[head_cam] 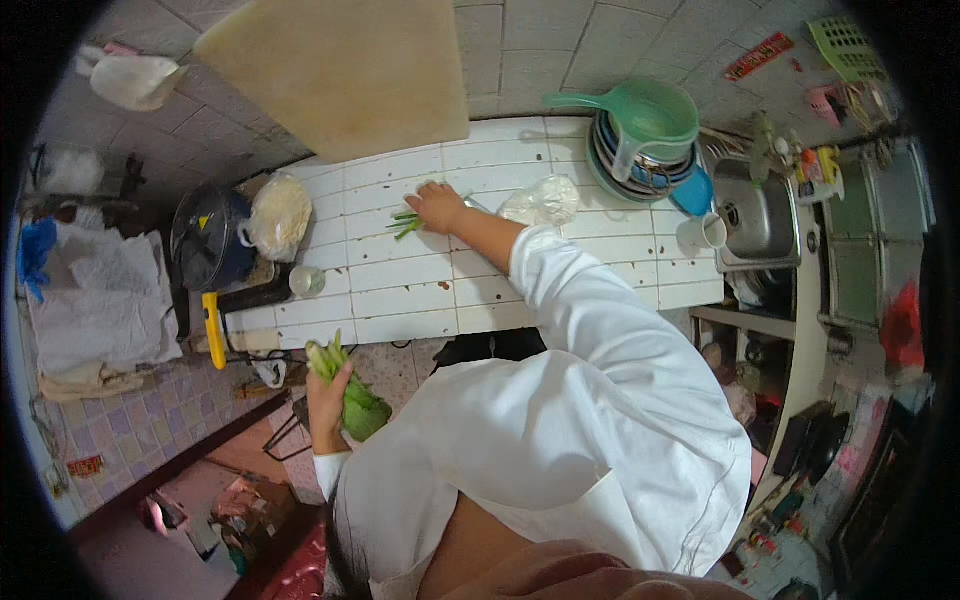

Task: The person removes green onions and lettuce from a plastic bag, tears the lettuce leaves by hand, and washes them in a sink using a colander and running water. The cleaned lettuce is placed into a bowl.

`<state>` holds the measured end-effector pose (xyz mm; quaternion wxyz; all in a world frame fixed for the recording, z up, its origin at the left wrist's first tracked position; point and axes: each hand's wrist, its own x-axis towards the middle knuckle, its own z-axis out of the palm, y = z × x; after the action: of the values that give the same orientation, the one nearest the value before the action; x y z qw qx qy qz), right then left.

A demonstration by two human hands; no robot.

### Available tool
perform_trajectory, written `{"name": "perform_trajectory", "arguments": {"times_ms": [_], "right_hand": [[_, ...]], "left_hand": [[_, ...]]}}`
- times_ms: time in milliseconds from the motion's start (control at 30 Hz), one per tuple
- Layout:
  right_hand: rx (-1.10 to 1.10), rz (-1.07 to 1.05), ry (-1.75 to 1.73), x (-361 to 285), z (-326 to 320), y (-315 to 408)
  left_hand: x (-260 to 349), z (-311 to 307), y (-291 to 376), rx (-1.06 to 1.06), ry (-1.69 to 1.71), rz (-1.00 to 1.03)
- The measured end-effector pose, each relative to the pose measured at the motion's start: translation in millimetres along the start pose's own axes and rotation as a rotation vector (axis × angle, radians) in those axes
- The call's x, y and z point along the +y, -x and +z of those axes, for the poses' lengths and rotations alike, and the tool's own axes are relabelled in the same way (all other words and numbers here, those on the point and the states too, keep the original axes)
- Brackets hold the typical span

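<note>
Below the counter's front edge, at the left, my left hand (326,405) is wrapped around a bunch of leafy green vegetable (364,409). Its pale cut stems point up past my thumb, and the broad leaves hang on the other side. My right hand (439,206) reaches across the white tiled counter (397,262), palm down over thin green stalks (406,223). The stalk tips stick out to its left; the palm and finger undersides are hidden. A metallic edge (474,204) shows beside the right wrist, mostly covered by the forearm.
A crumpled clear plastic bag (541,201) lies right of my forearm. Stacked basins under a green strainer (652,112) stand before the sink (757,217), near a white cup (702,232). Leftward are a lidded pot (210,236), a bagged pale food (279,217), a glass jar (307,281) and a yellow-ended handle (213,330).
</note>
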<state>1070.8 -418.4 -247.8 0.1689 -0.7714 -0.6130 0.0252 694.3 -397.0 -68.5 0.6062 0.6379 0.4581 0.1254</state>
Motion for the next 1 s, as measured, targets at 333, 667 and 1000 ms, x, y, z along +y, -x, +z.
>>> {"name": "perform_trajectory", "arguments": {"times_ms": [333,667,1000], "right_hand": [[0.066,0.649,0.605,204,-207,68],[0.569,0.052,0.568,28,-310,168],[0.331,0.329,0.268,-78,-156,317]], "left_hand": [[-32,-4,-21,-0.099,0.126,-0.064],[25,26,-58,-0.334,-0.003,0.007],[34,51,-70,-0.466,0.036,0.013]]}}
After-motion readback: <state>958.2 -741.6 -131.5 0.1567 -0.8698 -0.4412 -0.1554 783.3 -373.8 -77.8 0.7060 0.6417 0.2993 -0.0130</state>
